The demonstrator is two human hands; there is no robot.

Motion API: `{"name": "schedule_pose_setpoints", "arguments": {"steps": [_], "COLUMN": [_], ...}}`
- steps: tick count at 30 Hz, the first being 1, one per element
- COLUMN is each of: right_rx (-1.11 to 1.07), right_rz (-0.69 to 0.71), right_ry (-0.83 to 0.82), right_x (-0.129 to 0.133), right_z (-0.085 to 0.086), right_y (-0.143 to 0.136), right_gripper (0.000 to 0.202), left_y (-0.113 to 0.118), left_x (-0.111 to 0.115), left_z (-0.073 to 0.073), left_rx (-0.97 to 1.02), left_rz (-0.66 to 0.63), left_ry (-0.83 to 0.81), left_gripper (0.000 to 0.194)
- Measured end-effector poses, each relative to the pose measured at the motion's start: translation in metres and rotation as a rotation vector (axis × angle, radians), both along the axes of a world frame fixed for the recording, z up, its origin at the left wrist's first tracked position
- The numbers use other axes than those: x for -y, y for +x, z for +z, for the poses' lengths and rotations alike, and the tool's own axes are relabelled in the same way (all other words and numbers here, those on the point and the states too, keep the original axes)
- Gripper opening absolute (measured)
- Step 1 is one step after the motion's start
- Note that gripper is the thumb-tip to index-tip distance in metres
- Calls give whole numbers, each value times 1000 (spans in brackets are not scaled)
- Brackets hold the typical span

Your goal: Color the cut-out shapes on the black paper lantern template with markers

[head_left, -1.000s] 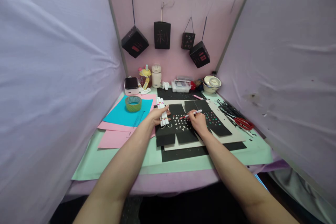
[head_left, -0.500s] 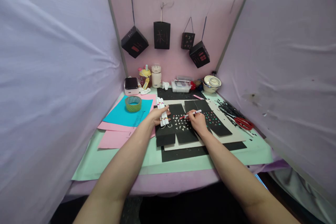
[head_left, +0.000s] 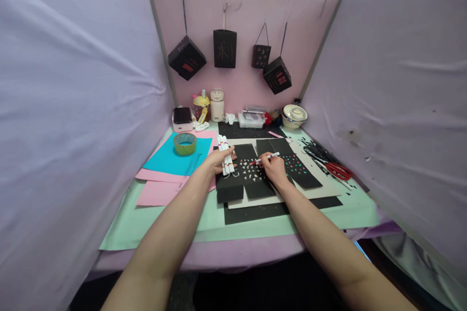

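My left hand [head_left: 219,159] is closed around several white marker pens [head_left: 226,156], held in a bundle over the left part of a black cut paper sheet [head_left: 230,193]. A white marker with a red tip [head_left: 273,156] sits in my right hand [head_left: 274,170], pinched between thumb and fingers. Its red end points left, at the small cut-outs [head_left: 251,171] in the sheet; whether it touches cannot be told. The cut-outs left of my right hand look mostly pale, while those to its right [head_left: 298,165] show red and green. A light grey board [head_left: 328,188] lies under the sheet.
Yellow tape [head_left: 185,145] rests on blue paper [head_left: 164,156] and pink sheets [head_left: 156,195] at left. Red-handled scissors [head_left: 339,171] lie right, beside black scraps [head_left: 316,149]. Behind stand a bottle [head_left: 217,106], a plastic box [head_left: 251,118] and a lidded bowl [head_left: 295,115]. Black paper lanterns [head_left: 225,48] hang above.
Hardly anything differs. Both hands stay in place, and the marker in my right hand keeps nearly the same position over the cut-outs.
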State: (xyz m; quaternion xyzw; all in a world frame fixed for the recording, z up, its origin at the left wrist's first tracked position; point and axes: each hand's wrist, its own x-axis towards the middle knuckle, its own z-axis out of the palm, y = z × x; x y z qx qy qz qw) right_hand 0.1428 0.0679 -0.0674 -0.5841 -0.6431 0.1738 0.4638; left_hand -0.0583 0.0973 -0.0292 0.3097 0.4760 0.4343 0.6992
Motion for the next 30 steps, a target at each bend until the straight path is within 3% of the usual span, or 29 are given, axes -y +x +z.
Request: {"name": "schedule_pose_setpoints", "arguments": {"steps": [8,14,24,30], "right_rx": [0,-21,-298,-630], "right_rz": [74,-15,22,114], "right_ry": [5,25,78,43], "right_x": [2,3,4,-1], "right_z": [-1,3,8,12], "right_y": [-1,0,3,2], "right_gripper": [31,31,32,26], "left_y": [0,-1,0,1], "left_x": [-1,1,4,11], "left_z": [-1,0,6,3], "left_rx": [13,13,41,6], "left_rz": [-5,1,-48,-308], "left_ry": [-5,-10,107,146], "left_gripper": [22,22,15,25]}}
